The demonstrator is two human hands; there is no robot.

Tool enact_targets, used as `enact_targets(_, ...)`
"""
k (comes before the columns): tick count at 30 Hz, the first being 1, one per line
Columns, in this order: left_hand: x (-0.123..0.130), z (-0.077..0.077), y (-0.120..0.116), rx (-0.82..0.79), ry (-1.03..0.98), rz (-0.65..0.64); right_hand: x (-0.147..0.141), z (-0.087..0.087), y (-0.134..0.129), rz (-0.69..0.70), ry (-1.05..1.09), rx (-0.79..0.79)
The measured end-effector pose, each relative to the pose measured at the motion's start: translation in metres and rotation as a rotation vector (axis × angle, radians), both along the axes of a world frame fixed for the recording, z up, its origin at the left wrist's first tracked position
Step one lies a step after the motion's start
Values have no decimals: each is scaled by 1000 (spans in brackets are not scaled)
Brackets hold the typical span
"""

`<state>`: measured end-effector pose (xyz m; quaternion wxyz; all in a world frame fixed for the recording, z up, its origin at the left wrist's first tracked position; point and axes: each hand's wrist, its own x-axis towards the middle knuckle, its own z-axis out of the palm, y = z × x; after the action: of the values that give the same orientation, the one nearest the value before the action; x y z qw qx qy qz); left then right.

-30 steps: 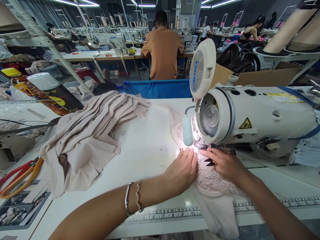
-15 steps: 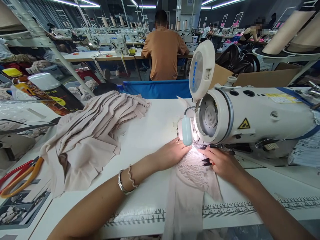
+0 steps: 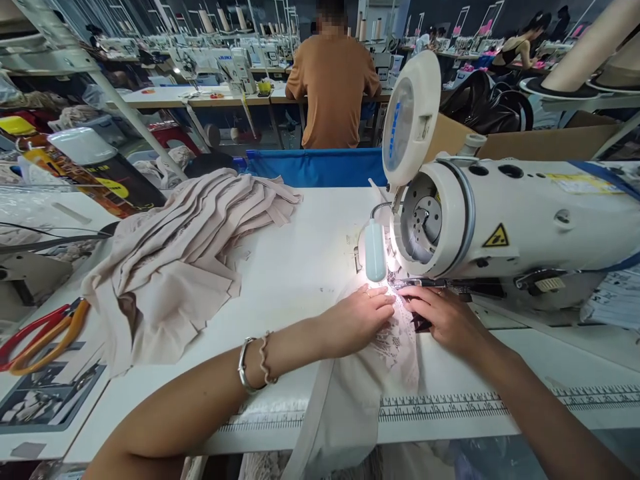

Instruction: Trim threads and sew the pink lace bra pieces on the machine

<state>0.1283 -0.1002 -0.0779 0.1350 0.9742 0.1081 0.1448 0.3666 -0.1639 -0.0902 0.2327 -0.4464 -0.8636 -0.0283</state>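
A pale pink lace and fabric piece (image 3: pixel 400 340) lies under the needle area of a white sewing machine (image 3: pixel 530 223) and hangs over the table's front edge. My left hand (image 3: pixel 357 320) rests on the fabric just in front of the small lamp (image 3: pixel 375 252), its fingers extended over the cloth. At the lace's right side, my right hand (image 3: pixel 445 320) has its fingertips together on the edge, close to the needle area. What those fingers pinch is too small to make out. The machine's round end cover (image 3: pixel 413 120) stands raised.
Stacked pale fabric pieces (image 3: pixel 195 247) lie on the left of the table (image 3: pixel 280 280). Orange- and red-handled scissors (image 3: pixel 50 340) and a spray can (image 3: pixel 110 167) are farther left. A person in a brown shirt (image 3: pixel 333 90) sits ahead with their back turned.
My left hand has moved slightly right and down over the cloth. The lace is narrower beneath the hands, and the hanging fabric has swung left. The view has shifted a little.
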Motion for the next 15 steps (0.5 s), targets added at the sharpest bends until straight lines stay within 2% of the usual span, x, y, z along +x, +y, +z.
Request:
enact_targets(3, -2, 4, 5, -15, 24, -9, -4, 4, 2, 97, 25, 80)
enact_targets(6, -1, 2, 0, 24, 39, -16, -5, 5, 3, 88, 59, 119)
enact_targets(12, 8, -5, -11, 50, 73, 26, -1, 2, 1, 2, 122, -60)
enact_targets(15, 10, -4, -14, 54, 121, 56, 1, 0, 1, 4, 129, -62)
